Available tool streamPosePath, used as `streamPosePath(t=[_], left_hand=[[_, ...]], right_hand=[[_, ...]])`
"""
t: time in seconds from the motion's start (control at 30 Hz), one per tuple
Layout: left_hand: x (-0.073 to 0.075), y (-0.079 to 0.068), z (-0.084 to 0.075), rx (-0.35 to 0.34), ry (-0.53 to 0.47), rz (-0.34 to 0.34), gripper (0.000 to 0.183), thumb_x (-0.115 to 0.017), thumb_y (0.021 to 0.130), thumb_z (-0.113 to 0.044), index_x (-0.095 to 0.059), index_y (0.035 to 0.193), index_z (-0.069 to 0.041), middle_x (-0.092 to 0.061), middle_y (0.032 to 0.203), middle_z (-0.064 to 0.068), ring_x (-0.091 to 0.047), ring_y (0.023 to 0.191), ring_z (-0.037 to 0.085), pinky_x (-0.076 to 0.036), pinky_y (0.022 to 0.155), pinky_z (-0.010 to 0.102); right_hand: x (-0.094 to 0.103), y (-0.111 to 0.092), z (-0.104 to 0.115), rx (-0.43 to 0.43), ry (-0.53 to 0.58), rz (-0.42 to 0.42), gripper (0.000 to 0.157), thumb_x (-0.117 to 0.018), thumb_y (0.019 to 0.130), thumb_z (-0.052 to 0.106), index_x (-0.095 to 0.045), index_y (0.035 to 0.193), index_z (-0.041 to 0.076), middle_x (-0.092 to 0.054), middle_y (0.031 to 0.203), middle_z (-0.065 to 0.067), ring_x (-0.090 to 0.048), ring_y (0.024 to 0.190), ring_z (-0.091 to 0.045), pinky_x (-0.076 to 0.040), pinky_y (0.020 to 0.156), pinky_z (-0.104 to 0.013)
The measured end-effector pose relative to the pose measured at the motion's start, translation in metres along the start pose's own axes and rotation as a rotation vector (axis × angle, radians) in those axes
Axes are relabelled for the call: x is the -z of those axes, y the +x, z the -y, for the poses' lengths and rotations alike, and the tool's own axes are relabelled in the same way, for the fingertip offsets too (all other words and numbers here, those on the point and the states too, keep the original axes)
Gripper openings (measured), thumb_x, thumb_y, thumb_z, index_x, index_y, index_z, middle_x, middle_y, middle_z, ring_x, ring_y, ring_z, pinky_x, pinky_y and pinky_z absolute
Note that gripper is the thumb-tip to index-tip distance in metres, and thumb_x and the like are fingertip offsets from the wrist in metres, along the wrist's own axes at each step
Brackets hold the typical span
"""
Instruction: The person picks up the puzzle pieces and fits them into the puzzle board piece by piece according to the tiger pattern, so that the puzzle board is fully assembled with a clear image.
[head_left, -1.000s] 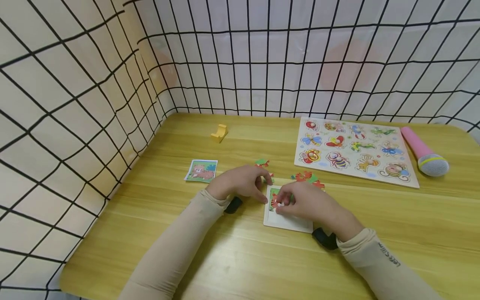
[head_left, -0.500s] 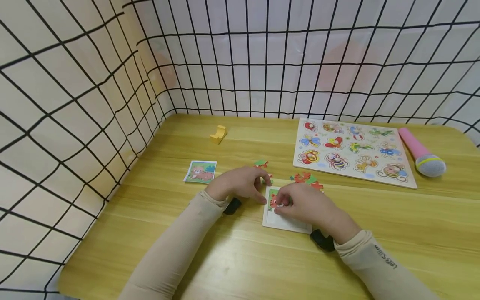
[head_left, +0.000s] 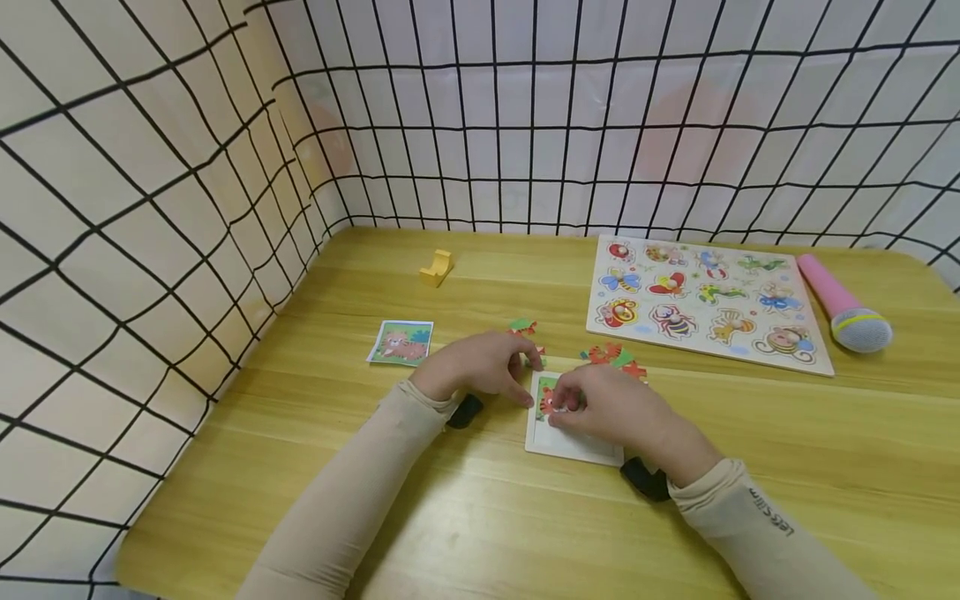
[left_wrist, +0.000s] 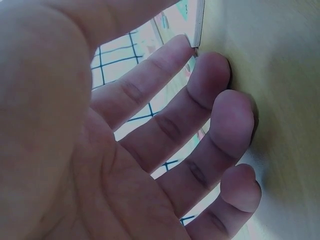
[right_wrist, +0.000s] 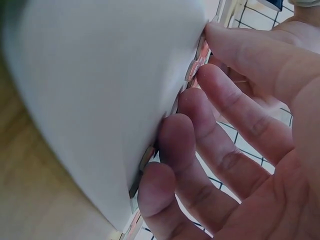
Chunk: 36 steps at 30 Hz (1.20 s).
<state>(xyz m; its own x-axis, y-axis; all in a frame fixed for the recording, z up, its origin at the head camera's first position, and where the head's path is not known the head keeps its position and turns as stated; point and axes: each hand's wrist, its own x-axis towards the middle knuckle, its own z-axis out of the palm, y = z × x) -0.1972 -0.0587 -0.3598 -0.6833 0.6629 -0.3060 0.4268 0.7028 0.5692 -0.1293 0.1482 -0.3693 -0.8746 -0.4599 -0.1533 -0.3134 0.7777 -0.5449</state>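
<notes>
Wood tbl bears squarish puzzle tray, near edge crosswise; L grip loosely curved, R grip hold unclear.

We note a yellowish wood-grain tabletop across the middle and lower frame, corners rounded, grain running mostly side to side. Black grid stands along its far edge and down the frame's left, lines wavering in places. Whitish backing behind; faint reddish patch, upper right. We see creamier light at left, soft glare bottom centre.
</notes>
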Motion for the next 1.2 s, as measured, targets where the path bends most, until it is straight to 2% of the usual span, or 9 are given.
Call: streamPosePath(t=[0.4,0.63,0.9,1.07,1.2], left_hand=[[0.001,0.000,0.000,-0.002,0.004,0.004,0.042,-0.085,0.084,-0.021,-0.066,0.120,-0.015,-0.062,0.089,0.003,-0.054,0.076,0.015,-0.045,0.070,0.028],[0.001,0.000,-0.001,-0.008,0.009,0.004,0.041,-0.085,0.084,-0.021,-0.065,0.119,-0.014,-0.062,0.089,0.003,-0.054,0.077,0.015,-0.045,0.071,0.028],[0.001,0.001,-0.001,-0.005,0.022,0.006,0.041,-0.085,0.084,-0.023,-0.066,0.119,-0.015,-0.062,0.090,0.003,-0.055,0.078,0.015,-0.045,0.072,0.029],[0.001,0.000,-0.001,-0.002,0.022,0.004,0.041,-0.086,0.083,-0.024,-0.066,0.119,-0.016,-0.062,0.090,0.003,-0.054,0.078,0.016,-0.044,0.072,0.029],[0.000,0.000,0.000,-0.001,0.022,0.002,0.041,-0.085,0.084,-0.023,-0.066,0.118,-0.015,-0.061,0.090,0.003,-0.054,0.079,0.016,-0.044,0.073,0.029]], right_hand=[[0.000,0.001,-0.001,0.023,-0.024,-0.009,0.011,-0.080,0.088,0.026,-0.071,0.086,0.021,-0.058,0.075,0.008,-0.052,0.070,-0.013,-0.045,0.064,-0.033],[0.005,-0.003,-0.005,0.038,-0.002,-0.018,0.016,-0.082,0.086,0.032,-0.069,0.087,0.023,-0.059,0.075,0.009,-0.054,0.070,-0.012,-0.045,0.065,-0.033],[0.026,-0.007,-0.010,0.011,0.018,0.020,0.020,-0.083,0.086,0.027,-0.070,0.097,0.017,-0.060,0.083,0.005,-0.055,0.075,-0.014,-0.046,0.068,-0.034],[0.042,-0.012,-0.024,-0.016,0.075,0.037,0.028,-0.082,0.086,0.022,-0.069,0.107,0.011,-0.062,0.091,-0.001,-0.056,0.081,-0.018,-0.047,0.071,-0.035],[0.057,-0.018,-0.037,-0.041,0.073,0.020,0.033,-0.082,0.085,0.019,-0.069,0.114,0.008,-0.062,0.095,-0.003,-0.058,0.082,-0.019,-0.047,0.071,-0.036]])
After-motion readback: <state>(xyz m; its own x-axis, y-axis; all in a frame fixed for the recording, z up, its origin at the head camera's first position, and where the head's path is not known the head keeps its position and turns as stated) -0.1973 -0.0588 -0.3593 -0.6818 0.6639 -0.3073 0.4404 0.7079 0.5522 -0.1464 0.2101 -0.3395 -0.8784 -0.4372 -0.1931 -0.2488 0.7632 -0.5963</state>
